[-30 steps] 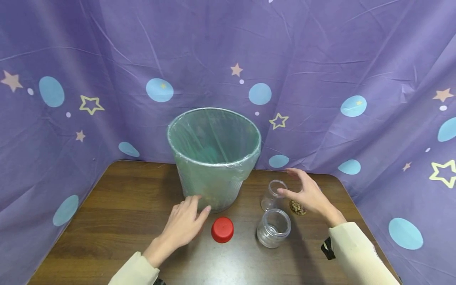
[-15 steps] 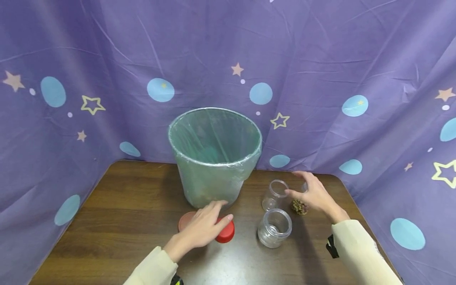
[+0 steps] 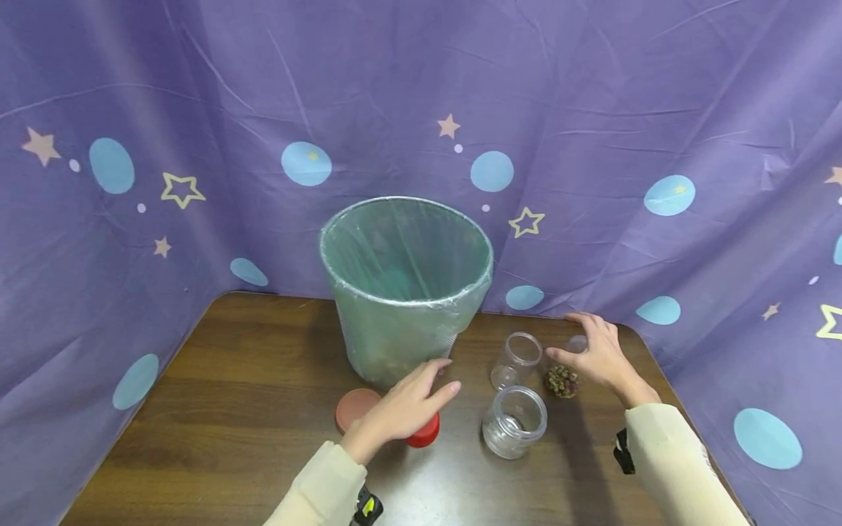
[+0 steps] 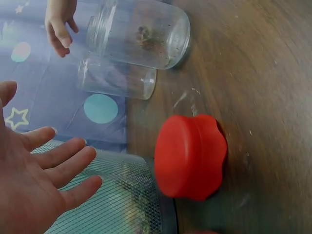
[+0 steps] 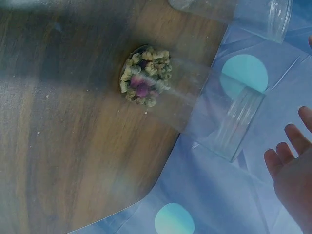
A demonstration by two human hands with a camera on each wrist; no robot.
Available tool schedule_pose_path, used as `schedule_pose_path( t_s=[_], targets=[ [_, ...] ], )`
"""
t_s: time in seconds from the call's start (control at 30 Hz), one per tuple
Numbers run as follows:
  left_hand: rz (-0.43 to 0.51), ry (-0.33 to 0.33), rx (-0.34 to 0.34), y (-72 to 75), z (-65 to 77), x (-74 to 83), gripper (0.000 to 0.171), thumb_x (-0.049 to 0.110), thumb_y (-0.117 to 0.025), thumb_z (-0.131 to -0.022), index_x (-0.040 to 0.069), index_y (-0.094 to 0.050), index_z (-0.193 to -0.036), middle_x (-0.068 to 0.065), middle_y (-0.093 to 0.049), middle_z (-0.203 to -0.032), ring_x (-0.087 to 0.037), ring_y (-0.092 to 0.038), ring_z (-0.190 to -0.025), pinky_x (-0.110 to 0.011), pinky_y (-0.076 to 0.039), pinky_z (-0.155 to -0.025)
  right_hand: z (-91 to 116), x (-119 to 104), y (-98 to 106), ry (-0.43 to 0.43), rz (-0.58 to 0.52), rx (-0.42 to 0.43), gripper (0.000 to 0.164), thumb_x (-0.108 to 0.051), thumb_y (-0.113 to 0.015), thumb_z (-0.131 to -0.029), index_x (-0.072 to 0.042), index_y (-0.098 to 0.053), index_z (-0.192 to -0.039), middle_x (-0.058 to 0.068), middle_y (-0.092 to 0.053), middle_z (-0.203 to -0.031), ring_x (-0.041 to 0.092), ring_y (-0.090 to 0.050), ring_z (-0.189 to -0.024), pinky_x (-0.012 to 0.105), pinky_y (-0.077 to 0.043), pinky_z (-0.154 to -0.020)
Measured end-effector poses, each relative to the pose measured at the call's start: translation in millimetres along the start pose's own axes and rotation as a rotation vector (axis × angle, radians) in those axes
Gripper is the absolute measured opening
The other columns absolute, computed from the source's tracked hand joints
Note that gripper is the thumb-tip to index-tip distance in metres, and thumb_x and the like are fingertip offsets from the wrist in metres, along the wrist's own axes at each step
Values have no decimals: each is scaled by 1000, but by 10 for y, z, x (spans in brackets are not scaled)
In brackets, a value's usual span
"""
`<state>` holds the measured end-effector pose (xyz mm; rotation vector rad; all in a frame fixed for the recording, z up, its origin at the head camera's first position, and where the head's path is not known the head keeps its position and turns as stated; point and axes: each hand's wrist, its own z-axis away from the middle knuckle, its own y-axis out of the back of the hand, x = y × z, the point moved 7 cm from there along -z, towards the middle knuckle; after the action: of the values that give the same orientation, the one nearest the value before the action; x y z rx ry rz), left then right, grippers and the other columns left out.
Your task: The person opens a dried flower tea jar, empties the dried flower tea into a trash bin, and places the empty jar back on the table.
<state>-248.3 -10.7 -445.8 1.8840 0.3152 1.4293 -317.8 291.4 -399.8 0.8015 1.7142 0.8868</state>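
My left hand (image 3: 409, 403) hovers with fingers spread over a red lid (image 3: 425, 432) and beside a flat pinkish-orange lid (image 3: 355, 409). In the left wrist view the red lid (image 4: 175, 158) shows a scalloped edge, and the palm faces the camera, holding nothing. My right hand (image 3: 601, 356) is at the clear jar of dried flowers (image 3: 561, 381), thumb and fingers apart around its upper part in the head view. From the right wrist, that jar (image 5: 195, 105) stands with flowers at its bottom, and the hand's fingers (image 5: 297, 139) are beyond its mouth.
A mesh bin (image 3: 395, 336) with a green liner stands at the back of the wooden table (image 3: 230, 409). A tall clear jar (image 3: 515, 361) and a wider clear jar (image 3: 514, 424), both without lids, are between the hands. A purple curtain (image 3: 368, 88) surrounds the table.
My left hand has moved right from in front of the bin to above the red lid, uncovering the pinkish lid. My right hand has shifted slightly right, away from the tall jar.
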Motion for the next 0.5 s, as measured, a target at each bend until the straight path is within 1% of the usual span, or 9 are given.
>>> schedule_pose_path(
  t_s=[0.07,0.17,0.23,0.33,0.4,0.5],
  targets=[
    [20,4,-4,-17,-18,0,60,52,-42,-101,11,-44,-145,-12,-57,-140,-29,-55,-130,-51,-43,-108,-6,30,-4,7,-6,5,75,-35,-78,-78,3,-48,-136,29,-49,-138,49,-35,-130,59,-21,-107],
    [32,9,-13,-47,-47,6,59,52,-43,-101,11,-44,-144,-12,-58,-138,-29,-56,-129,-50,-44,-106,-3,106,3,-28,-16,-11,80,-35,-78,-79,4,-44,-139,31,-46,-140,51,-32,-132,60,-21,-108],
    [32,12,-16,-64,-70,14,59,52,-43,-101,12,-44,-145,-11,-57,-140,-29,-56,-129,-49,-44,-108,8,169,10,-77,-26,-33,85,-37,-77,-80,4,-39,-144,33,-40,-144,54,-27,-135,64,-22,-108],
    [18,4,-26,-86,-89,53,61,53,-43,-101,13,-43,-146,-11,-53,-145,-28,-52,-134,-48,-41,-110,39,270,4,-165,-58,-71,94,-41,-76,-81,3,-29,-150,35,-31,-149,57,-20,-138,70,-23,-108],
    [-9,-10,-37,-103,-90,86,63,55,-42,-100,13,-42,-148,-10,-50,-149,-28,-49,-137,-48,-40,-112,60,331,-12,-211,-77,-84,99,-43,-76,-81,3,-24,-151,36,-28,-150,58,-20,-138,71,-25,-107],
    [-55,-42,-46,-123,-78,135,64,56,-41,-100,14,-40,-149,-10,-48,-150,-28,-46,-139,-51,-40,-112,94,418,-47,-258,-101,-85,104,-46,-76,-81,5,-20,-152,37,-29,-149,56,-25,-137,69,-28,-108]
  ],
)
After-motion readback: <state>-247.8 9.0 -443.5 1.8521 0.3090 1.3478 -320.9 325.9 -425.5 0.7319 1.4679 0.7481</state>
